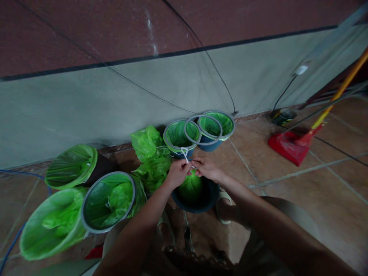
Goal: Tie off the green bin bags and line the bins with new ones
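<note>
Close together over a dark bin (211, 195), my left hand (179, 170) and my right hand (204, 167) pinch the white drawstring (184, 152) of a green garbage bag (191, 188). A loop of the string sticks up above my left fingers. The bag's neck is gathered beneath my hands, and its body sits inside the bin. Just left of it, filled green bags (152, 165) lie on the floor. Behind my hands stand two dark bins with green liners and grey rims, a lined bin (176, 136) and another lined bin (227, 124). A loose grey ring (220, 132) lies across them.
On the left are a grey-rimmed bin (83, 211) and two more green-lined bins, one tilted (51, 180) and one wide-mouthed (27, 245). A red dustpan (290, 147) with a yellow-handled tool (342, 92) stands right. Cables hang along the wall (86, 103).
</note>
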Tool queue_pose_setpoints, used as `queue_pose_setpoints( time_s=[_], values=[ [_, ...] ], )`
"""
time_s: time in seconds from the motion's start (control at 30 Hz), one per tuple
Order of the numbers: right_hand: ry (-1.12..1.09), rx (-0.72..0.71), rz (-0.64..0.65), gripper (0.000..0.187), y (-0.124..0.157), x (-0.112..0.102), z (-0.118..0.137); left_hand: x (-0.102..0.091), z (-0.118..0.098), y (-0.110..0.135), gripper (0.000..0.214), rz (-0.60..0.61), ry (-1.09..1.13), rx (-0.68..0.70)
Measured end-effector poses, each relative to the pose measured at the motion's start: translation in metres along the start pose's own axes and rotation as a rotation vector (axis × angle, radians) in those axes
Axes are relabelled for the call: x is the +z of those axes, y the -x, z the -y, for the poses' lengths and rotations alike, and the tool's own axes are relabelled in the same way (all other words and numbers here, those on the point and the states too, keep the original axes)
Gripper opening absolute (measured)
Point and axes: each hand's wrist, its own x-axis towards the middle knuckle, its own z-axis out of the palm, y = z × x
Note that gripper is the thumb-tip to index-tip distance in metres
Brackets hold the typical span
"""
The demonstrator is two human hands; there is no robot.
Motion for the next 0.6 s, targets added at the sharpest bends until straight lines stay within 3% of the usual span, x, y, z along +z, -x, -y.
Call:
queue_pose_setpoints(
  time_s=[0.17,0.37,0.47,0.6],
  values=[
    [-0.026,0.042,0.044,0.013,-0.002,-0.005,-0.002,-0.001,-0.002,-0.001,0.010,-0.101,0.132,-0.108],
    [0.081,0.008,0.085,0.021,0.002,-0.011,-0.002,-0.001,-0.003,0.004,0.021,-0.083,0.374,-0.267],
    [0.094,0.014,0.134,0.019,0.001,-0.011,-0.005,-0.004,-0.001,0.003,0.017,-0.093,0.309,-0.218],
    [0.221,-0.019,0.096,0.007,-0.005,-0.012,-0.016,-0.005,-0.001,0.001,0.004,-0.095,-0.084,0.001]
  ],
)
